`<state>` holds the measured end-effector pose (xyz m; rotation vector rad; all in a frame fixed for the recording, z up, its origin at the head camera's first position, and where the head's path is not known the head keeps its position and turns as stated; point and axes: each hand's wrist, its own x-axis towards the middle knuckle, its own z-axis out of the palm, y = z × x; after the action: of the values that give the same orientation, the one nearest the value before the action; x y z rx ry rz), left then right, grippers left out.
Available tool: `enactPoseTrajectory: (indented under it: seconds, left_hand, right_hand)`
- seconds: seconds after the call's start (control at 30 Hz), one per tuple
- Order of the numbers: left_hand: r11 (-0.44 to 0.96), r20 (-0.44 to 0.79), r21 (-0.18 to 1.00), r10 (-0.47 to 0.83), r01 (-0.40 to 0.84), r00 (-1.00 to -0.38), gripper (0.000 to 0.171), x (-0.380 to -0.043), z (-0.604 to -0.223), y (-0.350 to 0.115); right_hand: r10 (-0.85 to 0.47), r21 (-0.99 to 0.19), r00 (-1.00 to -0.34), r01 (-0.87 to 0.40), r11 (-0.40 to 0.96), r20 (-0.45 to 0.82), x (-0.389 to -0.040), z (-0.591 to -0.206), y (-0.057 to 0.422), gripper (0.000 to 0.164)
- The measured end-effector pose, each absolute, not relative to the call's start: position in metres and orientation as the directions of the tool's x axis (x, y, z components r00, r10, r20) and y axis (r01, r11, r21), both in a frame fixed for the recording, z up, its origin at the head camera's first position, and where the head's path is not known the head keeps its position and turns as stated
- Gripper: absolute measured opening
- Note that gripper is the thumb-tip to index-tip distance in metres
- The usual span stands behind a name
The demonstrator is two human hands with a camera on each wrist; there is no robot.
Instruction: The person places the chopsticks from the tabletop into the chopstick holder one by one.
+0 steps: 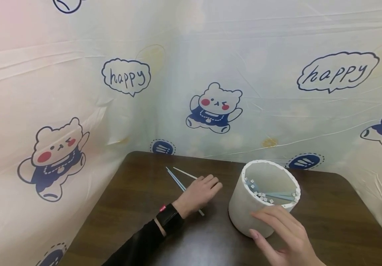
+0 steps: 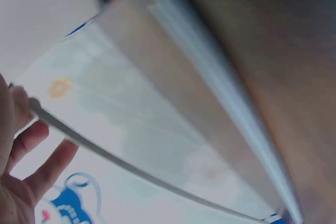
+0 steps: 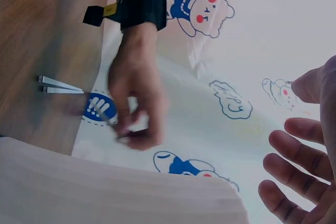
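Note:
My left hand (image 1: 198,194) reaches over the table and pinches a thin pale chopstick (image 1: 185,173) by one end, between thumb and fingers. That chopstick (image 2: 131,168) runs out long from the fingertips in the left wrist view. Beneath the hand lie two light blue chopsticks (image 1: 176,180), side by side on the table; their square ends show in the right wrist view. To the right stands a white cylindrical holder (image 1: 244,210), with several blue, square-ended chopsticks (image 1: 279,195) leaning inside. My right hand (image 1: 287,232) is beside its near wall, thumb and fingers apart, holding nothing.
The dark brown wooden table (image 1: 204,247) has rounded far corners. Right behind it hangs a pale curtain (image 1: 177,74) printed with bears, which also runs along the left and right sides. A black band (image 1: 170,218) sits on the left wrist.

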<state>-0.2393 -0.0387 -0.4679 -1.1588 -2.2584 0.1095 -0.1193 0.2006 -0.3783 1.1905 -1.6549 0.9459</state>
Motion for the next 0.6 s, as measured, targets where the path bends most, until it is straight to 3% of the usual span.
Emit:
enactPoseTrajectory:
  seconds: [0.17, 0.3, 0.47, 0.53, 0.6]
  left_hand:
    - [0.64, 0.657, -0.347, 0.687, 0.686, -0.309, 0.018, -0.218, -0.435, -0.037]
    - [0.621, 0.754, -0.353, 0.632, 0.699, -0.18, 0.009, -0.191, -0.404, -0.03]
    - [0.539, 0.811, -0.388, 0.585, 0.748, -0.001, 0.02, -0.157, -0.372, -0.025]
    - [0.495, 0.813, -0.436, 0.575, 0.752, 0.093, 0.019, -0.146, -0.361, -0.024]
    - [0.451, 0.817, -0.44, 0.56, 0.777, 0.138, 0.016, -0.134, -0.352, -0.025]
  right_hand:
    - [-0.292, -0.102, -0.175, -0.963, 0.248, 0.94, -0.121, -0.379, 0.202, 0.029]
    - [-0.302, -0.145, -0.222, -0.955, 0.257, 0.927, -0.119, -0.384, 0.204, 0.03]
    - [-0.321, -0.138, -0.214, -0.96, 0.243, 0.923, -0.121, -0.386, 0.203, 0.033]
    - [-0.329, -0.118, -0.191, -0.966, 0.23, 0.925, -0.124, -0.386, 0.201, 0.035]
    - [-0.344, -0.123, -0.201, -0.964, 0.236, 0.917, -0.125, -0.386, 0.2, 0.039]
